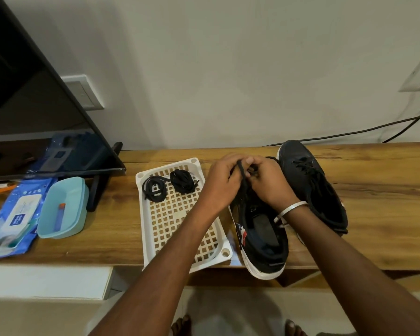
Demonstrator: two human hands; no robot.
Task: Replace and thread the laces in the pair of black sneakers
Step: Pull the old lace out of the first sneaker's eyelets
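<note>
Both the left hand (220, 177) and right hand (268, 181) pinch a black lace (241, 174) above the near sneaker (262, 241) on the worktop (374, 202).

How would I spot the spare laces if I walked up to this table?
Find the white lattice tray on the wooden table, left of the two black sneakers. At its far end lie two black lace bundles, unlike the lace both hands are pinching at the nearer sneaker.
</note>
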